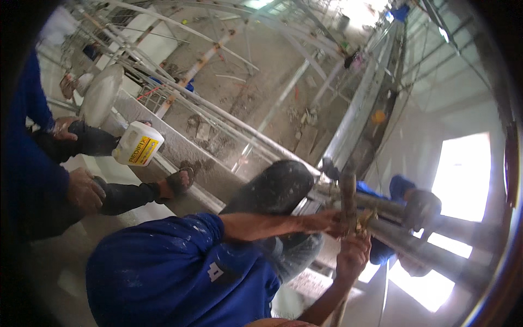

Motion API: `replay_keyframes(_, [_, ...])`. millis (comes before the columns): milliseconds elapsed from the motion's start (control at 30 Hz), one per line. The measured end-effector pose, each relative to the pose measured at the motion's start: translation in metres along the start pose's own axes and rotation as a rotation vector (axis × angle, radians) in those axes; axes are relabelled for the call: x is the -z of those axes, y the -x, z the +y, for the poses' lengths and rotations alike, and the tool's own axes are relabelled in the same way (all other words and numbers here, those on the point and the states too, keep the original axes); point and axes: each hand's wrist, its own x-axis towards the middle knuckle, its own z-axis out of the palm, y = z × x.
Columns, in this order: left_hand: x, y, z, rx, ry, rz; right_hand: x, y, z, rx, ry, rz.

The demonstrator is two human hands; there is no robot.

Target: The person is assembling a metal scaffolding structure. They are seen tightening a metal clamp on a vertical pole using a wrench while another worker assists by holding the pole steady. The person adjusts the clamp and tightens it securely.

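Much is hard to read: glare from the bright opening at the right washes out the scene, and fisheye bending warps the scaffold tubes. The left hand [327, 222], reaching from a blue paint-flecked sleeve [180, 267], wraps closed around the rusty brown upright metal tube [348, 196], at its yellowish clamp fitting [364, 220]. The right hand [353, 256] comes up from below and touches the same fitting; whether its fingers close is unclear. The tube's long axis runs near to far, crossing a grey slanted steel pipe [425, 253]. At far left, another person's hands [81, 188] rest near a white plastic jug with yellow label [138, 143].
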Motion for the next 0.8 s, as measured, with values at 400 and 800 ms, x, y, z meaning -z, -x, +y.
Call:
replay_keyframes(400, [-0.001,-0.011,-0.003,-0.02,0.113,-0.027,0.034,-0.037,-0.052,-1.063,-0.48,-0.193])
replay_keyframes(800, [0.001,-0.017,-0.019,0.006,0.089,-0.035,0.006,-0.039,-0.075,-0.337,1.63,-0.414])
